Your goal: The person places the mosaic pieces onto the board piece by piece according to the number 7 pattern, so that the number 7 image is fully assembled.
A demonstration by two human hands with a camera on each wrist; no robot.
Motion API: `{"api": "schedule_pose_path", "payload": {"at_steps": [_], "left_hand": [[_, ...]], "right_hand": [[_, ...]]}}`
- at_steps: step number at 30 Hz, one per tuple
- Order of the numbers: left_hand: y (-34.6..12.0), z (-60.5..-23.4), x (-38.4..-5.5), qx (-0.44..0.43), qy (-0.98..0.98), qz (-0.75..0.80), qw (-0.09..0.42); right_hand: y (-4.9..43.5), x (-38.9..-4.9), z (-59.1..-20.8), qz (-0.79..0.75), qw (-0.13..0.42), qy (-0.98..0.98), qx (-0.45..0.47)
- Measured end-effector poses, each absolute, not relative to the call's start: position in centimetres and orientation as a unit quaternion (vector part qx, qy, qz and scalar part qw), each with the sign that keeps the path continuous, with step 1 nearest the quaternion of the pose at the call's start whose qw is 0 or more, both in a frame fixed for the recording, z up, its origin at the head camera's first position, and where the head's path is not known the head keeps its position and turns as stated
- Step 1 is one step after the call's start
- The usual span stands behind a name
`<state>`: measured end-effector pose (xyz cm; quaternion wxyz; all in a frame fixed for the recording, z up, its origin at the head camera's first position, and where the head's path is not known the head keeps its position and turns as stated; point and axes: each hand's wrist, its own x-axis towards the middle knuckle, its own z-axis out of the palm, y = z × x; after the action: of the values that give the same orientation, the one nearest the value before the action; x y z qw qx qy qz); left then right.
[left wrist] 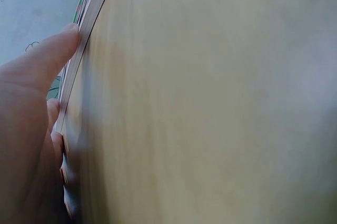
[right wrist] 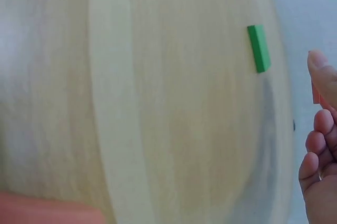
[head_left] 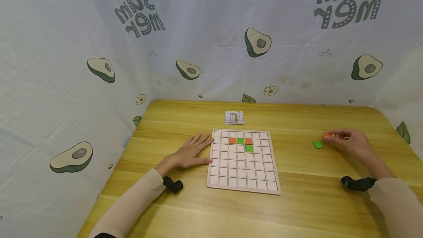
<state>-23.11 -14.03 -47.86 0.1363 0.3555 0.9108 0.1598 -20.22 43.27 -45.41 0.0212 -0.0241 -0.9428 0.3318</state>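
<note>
A square wooden grid board (head_left: 242,162) lies mid-table, with two orange tiles and two green tiles in its upper cells. My left hand (head_left: 190,153) rests flat beside it, fingers spread, thumb and fingertips touching the board's left edge. In the left wrist view the thumb (left wrist: 58,50) presses against that edge. Off to the right, my right hand (head_left: 351,144) pinches an orange tile (head_left: 326,135) between thumb and fingers. The same orange tile (right wrist: 316,95) shows partly behind the thumb in the right wrist view. Just left of that hand, a green tile (head_left: 318,144) lies on the table.
Behind the board lies a small printed card (head_left: 234,118) with a coloured grid pattern. The wooden table (head_left: 185,208) is bordered by a hanging white cloth (head_left: 211,39) at the back and sides. An orange-red surface (right wrist: 47,211) shows at the right wrist view's lower left.
</note>
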Motion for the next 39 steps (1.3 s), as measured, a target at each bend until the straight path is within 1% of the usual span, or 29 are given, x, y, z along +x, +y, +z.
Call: {"api": "schedule_pose_path", "payload": {"at_steps": [9,21,31,39], "left_hand": [[-14.0,-48.0,-23.2,0.357,0.910,0.157,0.139],[-14.0,-47.8,-23.3,0.352,0.912,0.152,0.144],[-14.0,-47.8,-23.2,0.355,0.910,0.157,0.143],[-14.0,-47.9,-23.3,0.351,0.912,0.156,0.144]], "right_hand": [[41.9,-19.8,-44.0,0.325,0.037,-0.945,-0.017],[38.3,-18.6,-42.0,0.351,0.047,-0.935,0.006],[35.7,-18.3,-41.4,0.358,0.054,-0.931,0.034],[33.3,-18.0,-41.1,0.368,0.049,-0.927,0.046]]}}
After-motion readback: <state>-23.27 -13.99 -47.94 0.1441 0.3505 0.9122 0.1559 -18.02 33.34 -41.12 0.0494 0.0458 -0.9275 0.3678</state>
